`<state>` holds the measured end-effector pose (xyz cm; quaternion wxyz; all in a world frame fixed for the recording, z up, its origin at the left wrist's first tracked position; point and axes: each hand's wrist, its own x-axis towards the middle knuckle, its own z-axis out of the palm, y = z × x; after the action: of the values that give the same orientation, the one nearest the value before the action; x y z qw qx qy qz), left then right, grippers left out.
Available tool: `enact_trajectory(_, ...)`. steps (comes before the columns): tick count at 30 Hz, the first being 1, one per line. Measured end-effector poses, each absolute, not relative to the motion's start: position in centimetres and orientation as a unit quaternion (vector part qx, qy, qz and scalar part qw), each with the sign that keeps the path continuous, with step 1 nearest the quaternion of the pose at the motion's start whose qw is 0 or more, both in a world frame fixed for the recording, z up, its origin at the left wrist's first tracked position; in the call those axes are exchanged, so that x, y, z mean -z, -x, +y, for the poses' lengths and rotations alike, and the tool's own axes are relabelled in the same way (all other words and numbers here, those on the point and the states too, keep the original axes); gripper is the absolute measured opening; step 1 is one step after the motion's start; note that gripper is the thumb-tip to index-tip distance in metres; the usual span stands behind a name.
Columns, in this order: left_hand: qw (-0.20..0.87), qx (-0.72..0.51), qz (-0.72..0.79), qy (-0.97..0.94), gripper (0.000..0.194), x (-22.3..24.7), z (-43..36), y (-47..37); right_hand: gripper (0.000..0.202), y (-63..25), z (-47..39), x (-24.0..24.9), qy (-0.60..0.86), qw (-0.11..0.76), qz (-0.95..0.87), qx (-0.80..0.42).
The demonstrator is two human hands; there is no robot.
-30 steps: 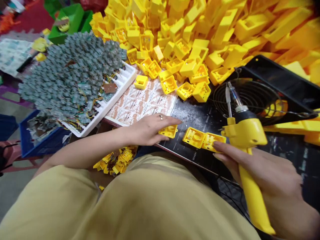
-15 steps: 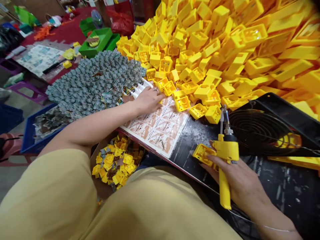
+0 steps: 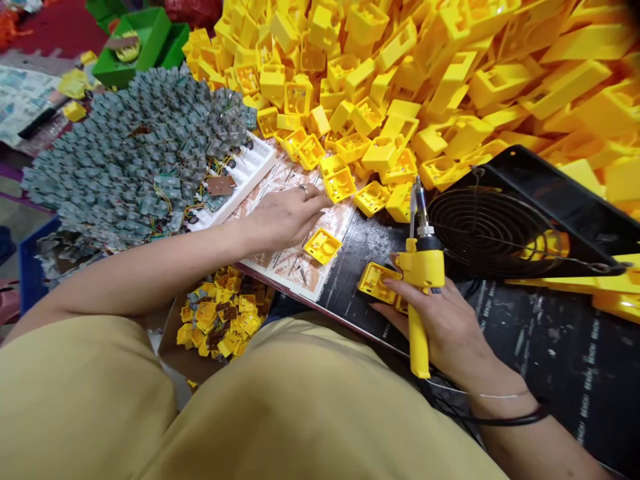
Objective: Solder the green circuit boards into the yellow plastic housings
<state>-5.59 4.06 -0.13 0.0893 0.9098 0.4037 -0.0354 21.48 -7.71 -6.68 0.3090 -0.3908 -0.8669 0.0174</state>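
My left hand (image 3: pixel 290 212) is over the patterned sheet (image 3: pixel 265 257), its fingers stretched toward the near edge of the piled yellow housings (image 3: pixel 340 184). Just below those fingers a single yellow housing (image 3: pixel 323 247) lies open side up on the sheet. My right hand (image 3: pixel 435 313) is closed round a yellow soldering gun (image 3: pixel 420 273), whose metal tip points up and away. The thumb and fingers of that same hand also pinch a yellow housing (image 3: pixel 376 281) over the black board.
Grey modules (image 3: pixel 120 160) with wires are heaped at the left beside a white foam tray (image 3: pixel 250 177). A black fan (image 3: pixel 520 213) stands at the right. Below the table edge is a box of yellow parts (image 3: pixel 225 320). Green trays (image 3: pixel 135 53) sit at the back left.
The view has shifted, so the scene sits further left. A yellow housing now shows on the sheet below my left hand, which has drawn back from the pile's edge. The right hand keeps its hold.
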Motion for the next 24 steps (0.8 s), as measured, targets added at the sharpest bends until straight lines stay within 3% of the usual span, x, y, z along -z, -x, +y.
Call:
enact_trajectory(4,0.217,0.034,0.238,-0.946,0.054,0.1,3.6,6.7,0.042,-21.7,-7.8,6.9,0.385,0.312,-0.869,-0.021)
enact_trajectory(7,0.217,0.014,0.221,-0.951,0.046,1.7,1.6,5.0,0.042,-22.1,-7.8,7.3,0.38,0.306,-0.873,-0.019)
enact_trajectory(10,0.193,0.009,0.197,-0.961,0.055,2.2,0.8,2.5,0.039,-22.7,-7.7,8.0,0.382,0.302,-0.873,-0.008)
enact_trajectory(12,0.159,0.03,0.242,-0.957,0.05,1.1,2.2,1.8,0.038,-23.1,-7.7,8.6,0.386,0.299,-0.873,0.01)
enact_trajectory(15,0.05,0.087,0.451,-0.887,0.027,-1.9,7.8,3.3,0.04,-23.4,-7.8,9.5,0.407,0.294,-0.865,0.022)
enact_trajectory(18,-0.056,0.175,0.597,-0.781,0.026,-3.9,15.1,6.6,0.038,-23.3,-7.8,10.0,0.429,0.299,-0.852,0.008)
enact_trajectory(22,-0.034,0.235,0.643,-0.728,0.04,-2.9,22.0,10.6,0.041,-23.0,-7.7,9.9,0.425,0.308,-0.851,-0.007)
enact_trajectory(24,0.0,0.173,0.608,-0.775,0.041,-1.6,23.9,11.9,0.042,-22.9,-7.7,9.8,0.433,0.304,-0.848,-0.003)
